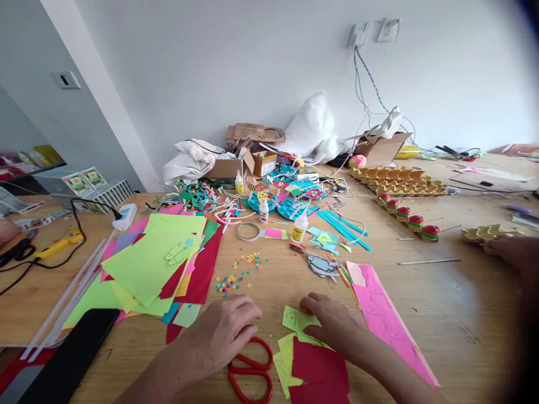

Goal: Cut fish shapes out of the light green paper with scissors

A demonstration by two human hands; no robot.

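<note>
My left hand (pixel 225 330) is above the table beside a pair of red-handled scissors (pixel 251 371). Its fingers are loosely bent, the thumb apart from them, with nothing seen in them. With thumb and fingers on it, my right hand (pixel 334 321) has a light green paper piece (pixel 291 317) that bears a pencilled fish outline; the hand covers part of it. Just below lie yellow-green paper pieces (pixel 284 359) and dark red paper pieces (pixel 320 367). The scissors' blades are hidden under my left hand.
Coloured paper sheets (pixel 147 264) and a black phone-like slab (pixel 80 353) lie left. Ahead are paper dots (pixel 229 284), tape (pixel 248 231), a glue bottle (pixel 299 227) and a grey paper fish (pixel 322 265). Rightward: a pink strip (pixel 385 314), egg cartons (pixel 400 180) and another person's hand (pixel 511 249).
</note>
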